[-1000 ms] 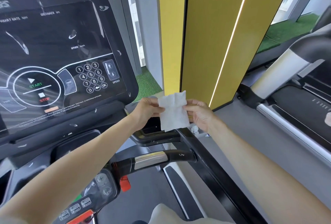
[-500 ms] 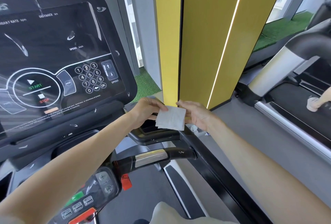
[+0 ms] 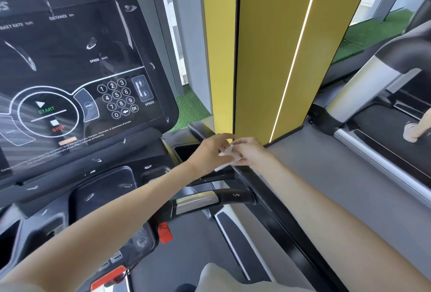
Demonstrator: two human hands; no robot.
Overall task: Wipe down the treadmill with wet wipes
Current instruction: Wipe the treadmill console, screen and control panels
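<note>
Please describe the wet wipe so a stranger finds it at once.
Start at the black treadmill console on the left. Off its lower right corner the left hand and right hand meet; the wet wipe is pinched between them. It is the only white, crumpled thing there.

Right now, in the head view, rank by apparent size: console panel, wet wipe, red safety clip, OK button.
1. console panel
2. wet wipe and red safety clip: alike, wipe partly hidden, unranked
3. OK button
</note>
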